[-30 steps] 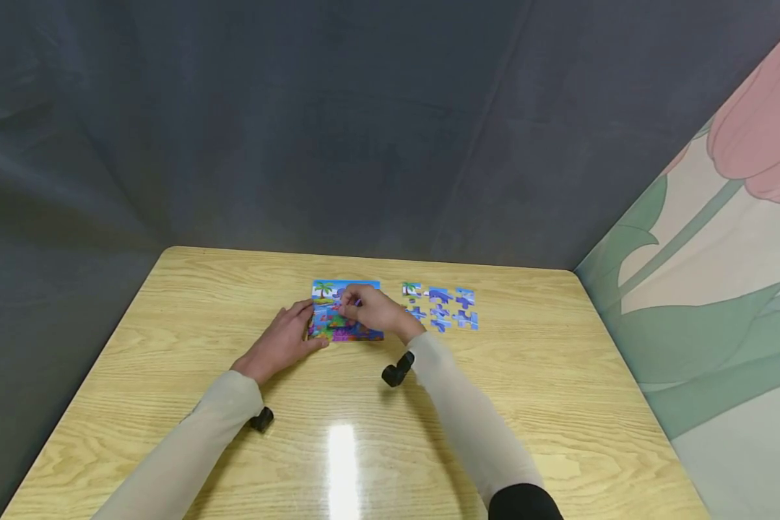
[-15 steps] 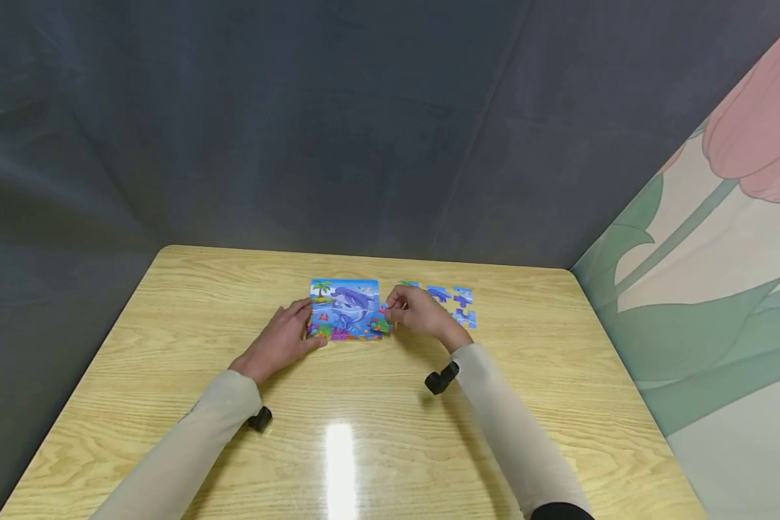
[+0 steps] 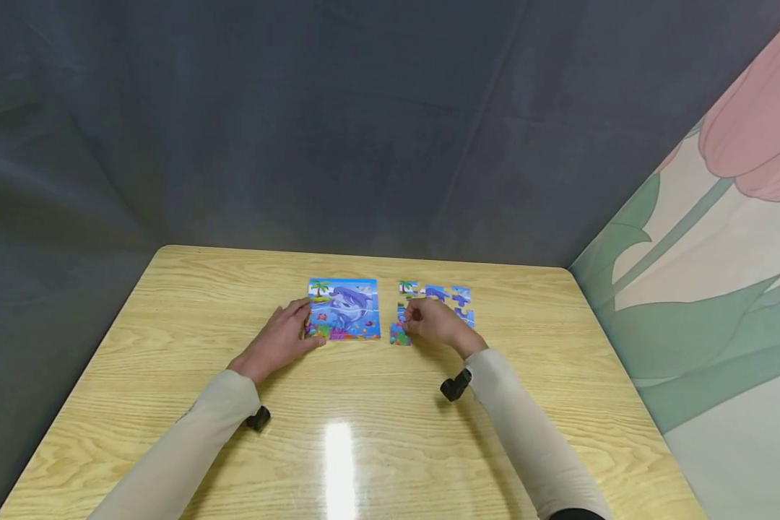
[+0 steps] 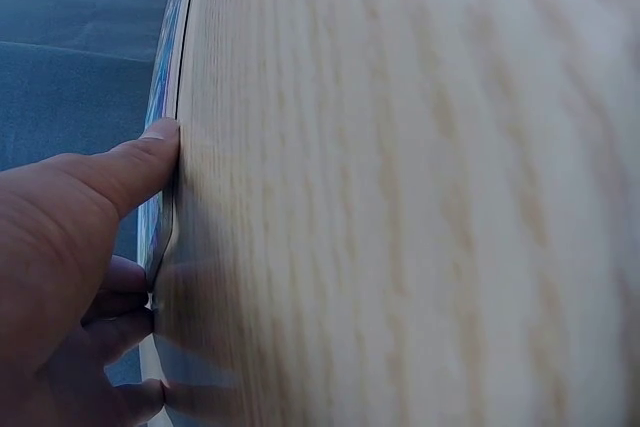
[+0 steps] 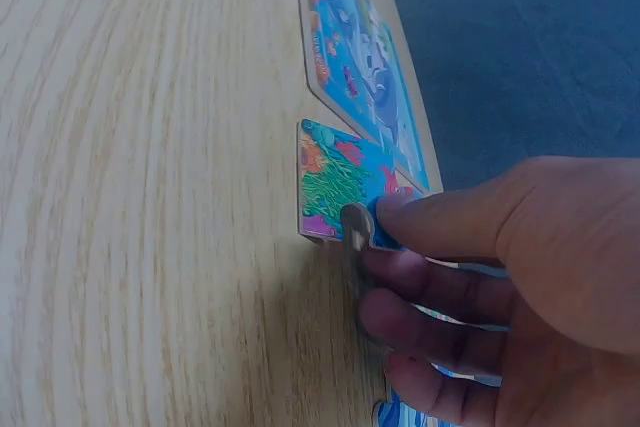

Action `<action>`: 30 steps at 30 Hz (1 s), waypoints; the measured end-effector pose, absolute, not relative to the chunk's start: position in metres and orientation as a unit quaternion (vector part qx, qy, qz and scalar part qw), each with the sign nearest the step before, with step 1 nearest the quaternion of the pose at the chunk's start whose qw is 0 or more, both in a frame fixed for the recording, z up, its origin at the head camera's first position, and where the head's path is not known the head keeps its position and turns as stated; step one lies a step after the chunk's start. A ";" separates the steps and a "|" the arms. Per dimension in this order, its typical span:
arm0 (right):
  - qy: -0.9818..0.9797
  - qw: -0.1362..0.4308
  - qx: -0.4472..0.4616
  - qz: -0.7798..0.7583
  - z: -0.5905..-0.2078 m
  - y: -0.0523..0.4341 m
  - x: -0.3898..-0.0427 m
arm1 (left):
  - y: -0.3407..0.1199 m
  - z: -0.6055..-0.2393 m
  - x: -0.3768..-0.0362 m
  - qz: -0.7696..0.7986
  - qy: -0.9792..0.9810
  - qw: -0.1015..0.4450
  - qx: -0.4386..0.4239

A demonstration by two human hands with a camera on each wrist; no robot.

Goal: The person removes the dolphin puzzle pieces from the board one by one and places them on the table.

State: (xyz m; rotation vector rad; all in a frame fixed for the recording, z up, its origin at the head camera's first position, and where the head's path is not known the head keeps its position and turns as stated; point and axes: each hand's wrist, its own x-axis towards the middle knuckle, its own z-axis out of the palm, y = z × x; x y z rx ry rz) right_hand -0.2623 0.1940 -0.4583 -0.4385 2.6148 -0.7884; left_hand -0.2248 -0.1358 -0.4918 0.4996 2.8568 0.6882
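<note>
Fingers [image 5: 400, 215] of the right hand [image 3: 437, 323] pinch a loose puzzle piece [image 5: 340, 179] down onto the worktop [image 3: 364, 433].

Largest first: the worktop carries the puzzle board [image 3: 344, 309], its long axis running away from the person, palm tree at the far end; the left hand [image 3: 279, 341] steadies its near-left corner, thumb straight along the edge, other fingers loosely curled beside it. Just right of the board lie the spread pieces [image 3: 455, 296]. The pinched corner piece, coral side nearest, lies flat just beside the board's near-right corner, apart from it. Judged step: setting a lifted piece out; the next move likely calls for letting go cleanly without nudging its neighbours.
</note>
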 end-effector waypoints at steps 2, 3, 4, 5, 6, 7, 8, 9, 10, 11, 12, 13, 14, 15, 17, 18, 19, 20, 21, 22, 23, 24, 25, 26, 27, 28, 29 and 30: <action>0.934 0.184 -0.152 -0.264 -0.458 0.194 -0.262 | -0.136 -0.491 -0.225 0.230 0.955 0.080 0.168; 0.936 0.185 -0.152 -0.258 -0.458 0.194 -0.262 | -0.136 -0.491 -0.225 0.230 0.955 0.080 0.168; 0.937 0.187 -0.153 -0.254 -0.457 0.194 -0.262 | -0.136 -0.491 -0.225 0.230 0.955 0.079 0.169; 0.937 0.189 -0.154 -0.249 -0.456 0.194 -0.262 | -0.135 -0.491 -0.224 0.231 0.955 0.079 0.168; 0.938 0.190 -0.156 -0.244 -0.455 0.194 -0.262 | -0.135 -0.491 -0.224 0.232 0.955 0.079 0.168; 0.939 0.192 -0.157 -0.239 -0.455 0.195 -0.262 | -0.136 -0.491 -0.224 0.233 0.955 0.078 0.168; 0.939 0.194 -0.159 -0.236 -0.454 0.195 -0.262 | -0.136 -0.491 -0.224 0.234 0.954 0.078 0.168; 0.938 0.197 -0.159 -0.234 -0.453 0.196 -0.262 | -0.136 -0.491 -0.224 0.234 0.954 0.077 0.168; 0.939 0.198 -0.159 -0.231 -0.453 0.196 -0.262 | -0.136 -0.491 -0.224 0.234 0.954 0.077 0.168; 0.940 0.199 -0.158 -0.227 -0.453 0.197 -0.261 | -0.136 -0.491 -0.224 0.235 0.954 0.077 0.168; 0.941 0.199 -0.156 -0.224 -0.452 0.197 -0.261 | -0.136 -0.491 -0.224 0.235 0.954 0.077 0.168; 0.942 0.199 -0.154 -0.221 -0.452 0.197 -0.261 | -0.136 -0.491 -0.224 0.234 0.955 0.077 0.168; 0.943 0.200 -0.151 -0.219 -0.451 0.197 -0.260 | -0.136 -0.491 -0.224 0.234 0.955 0.076 0.167; 0.944 0.200 -0.148 -0.217 -0.451 0.197 -0.260 | -0.136 -0.491 -0.223 0.234 0.955 0.076 0.167; 0.946 0.200 -0.141 -0.214 -0.449 0.197 -0.260 | -0.135 -0.491 -0.223 0.233 0.955 0.076 0.166; 0.946 0.199 -0.139 -0.212 -0.449 0.197 -0.260 | -0.135 -0.491 -0.223 0.233 0.955 0.075 0.166; 0.947 0.199 -0.137 -0.210 -0.449 0.198 -0.260 | -0.135 -0.492 -0.223 0.232 0.956 0.075 0.166; 0.948 0.198 -0.137 -0.208 -0.449 0.198 -0.260 | -0.135 -0.492 -0.223 0.231 0.956 0.075 0.165; 0.949 0.196 -0.137 -0.204 -0.449 0.198 -0.260 | -0.135 -0.492 -0.223 0.230 0.956 0.074 0.165; 0.951 0.194 -0.137 -0.200 -0.450 0.198 -0.260 | -0.135 -0.492 -0.223 0.229 0.956 0.073 0.166; 0.952 0.192 -0.138 -0.193 -0.451 0.198 -0.259 | -0.135 -0.493 -0.223 0.229 0.956 0.073 0.166; 0.954 0.189 -0.139 -0.187 -0.452 0.198 -0.259 | -0.135 -0.493 -0.223 0.230 0.956 0.073 0.165; 0.955 0.187 -0.139 -0.182 -0.452 0.198 -0.259 | -0.135 -0.493 -0.223 0.230 0.956 0.072 0.165; 0.957 0.183 -0.139 -0.177 -0.453 0.197 -0.259 | -0.135 -0.493 -0.223 0.231 0.956 0.072 0.165; 0.959 0.179 -0.136 -0.174 -0.453 0.197 -0.259 | -0.135 -0.493 -0.223 0.232 0.956 0.072 0.166; 0.960 0.174 -0.135 -0.171 -0.453 0.195 -0.259 | -0.135 -0.493 -0.223 0.232 0.956 0.072 0.165; 0.962 0.169 -0.134 -0.169 -0.452 0.194 -0.259 | -0.136 -0.493 -0.223 0.233 0.956 0.072 0.166; 0.963 0.162 -0.133 -0.168 -0.452 0.192 -0.259 | -0.136 -0.493 -0.223 0.232 0.956 0.072 0.165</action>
